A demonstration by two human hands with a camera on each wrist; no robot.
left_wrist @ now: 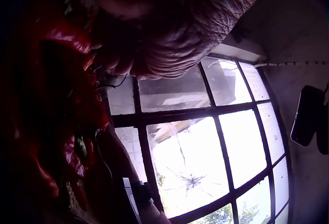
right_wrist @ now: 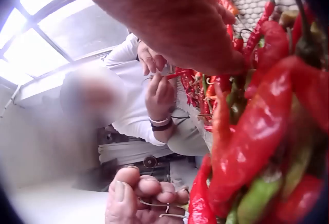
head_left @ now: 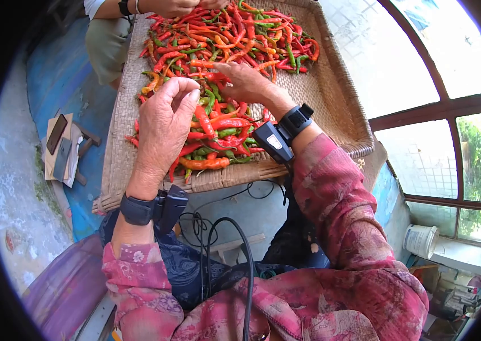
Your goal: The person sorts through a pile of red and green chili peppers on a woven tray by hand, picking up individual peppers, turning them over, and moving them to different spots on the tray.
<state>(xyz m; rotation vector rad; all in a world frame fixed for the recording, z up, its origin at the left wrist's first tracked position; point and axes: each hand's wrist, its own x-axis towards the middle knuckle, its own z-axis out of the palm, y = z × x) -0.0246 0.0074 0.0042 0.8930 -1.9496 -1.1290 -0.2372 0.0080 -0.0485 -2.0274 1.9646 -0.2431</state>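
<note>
Red, orange and green peppers (head_left: 226,128) lie heaped in a woven tray. Over the heap's near left part is my left hand (head_left: 164,128), fingers curled and thumb near the index finger. The right wrist view shows thin stems (right_wrist: 153,203) among the curled fingers of that left hand (right_wrist: 141,198). My right hand (head_left: 246,82) reaches across the middle of the heap, fingers extended and touching peppers; its fingertips are partly hidden. From the right wrist, large red peppers (right_wrist: 257,136) appear close up, beside the right hand (right_wrist: 175,23).
The woven tray (head_left: 337,91) has a raised rim. Another person's hands (head_left: 175,7) are at its far left edge; in the right wrist view they hold a red pepper (right_wrist: 177,75). Black cables (head_left: 240,227) hang over my lap. Two phones (head_left: 57,134) lie on a stool at left.
</note>
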